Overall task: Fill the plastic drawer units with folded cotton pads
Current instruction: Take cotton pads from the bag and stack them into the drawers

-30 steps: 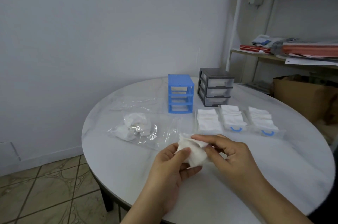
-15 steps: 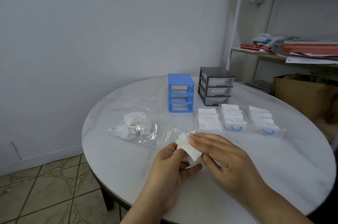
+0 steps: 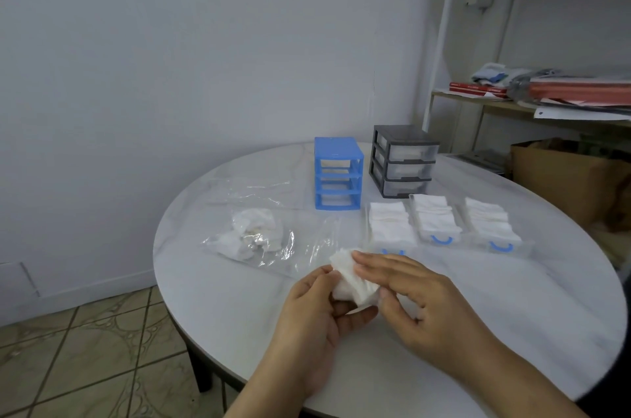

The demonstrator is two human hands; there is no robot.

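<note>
Both hands meet at the near edge of the round table — the left hand cups a white cotton pad, and the right hand presses flat fingers on it. The three pulled-out drawers of pads lie just beyond — nearer the right hand — with the blue drawer unit farther back.

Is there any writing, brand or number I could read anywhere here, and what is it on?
None can be read.
Red books on the shelf: pale marks on the spine, too blurred.
Clear drawers on the table: only blue curved handles, no lettering.
Blue drawer unit and grey drawer unit: no label visible.
</note>
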